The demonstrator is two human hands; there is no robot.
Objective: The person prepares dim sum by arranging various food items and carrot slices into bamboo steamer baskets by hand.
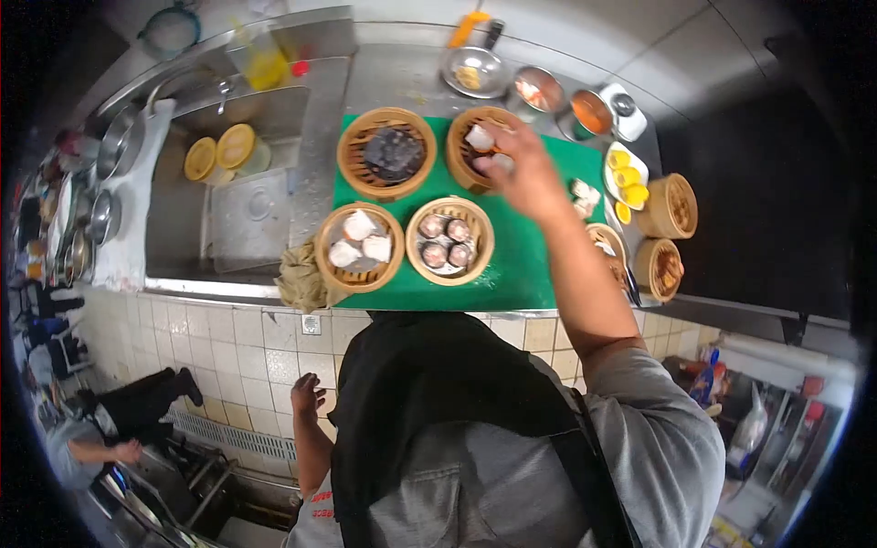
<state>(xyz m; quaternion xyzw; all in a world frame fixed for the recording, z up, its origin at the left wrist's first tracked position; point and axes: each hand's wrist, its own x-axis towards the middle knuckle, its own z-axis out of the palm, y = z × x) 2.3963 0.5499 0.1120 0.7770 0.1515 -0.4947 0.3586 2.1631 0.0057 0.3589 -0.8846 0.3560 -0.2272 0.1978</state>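
Note:
My right hand (525,173) reaches into the far right bamboo steamer (454,173), its slightly blurred fingers closed around a whitish dumpling (501,162). Another white dumpling (480,138) sits in that steamer beside the fingertips. To its left, a bamboo steamer (345,164) holds a dark, shiny liner (393,152). Nearer me, one steamer (322,251) contains white dumplings (375,247), and the steamer (487,239) beside it has several dark-sided pieces with pinkish tops (459,255). Away from the food, my left hand (309,393) hangs low at my side, fingers loosely curled and apart, holding nothing.
Under the steamers lies a green board (539,265). A pan (475,71), metal pots (589,114), a plate of yellow cups (626,173) and small steamers (671,205) line its right side. A cloth (306,277) and sink (224,196) are left. Another person (82,447) stands lower left.

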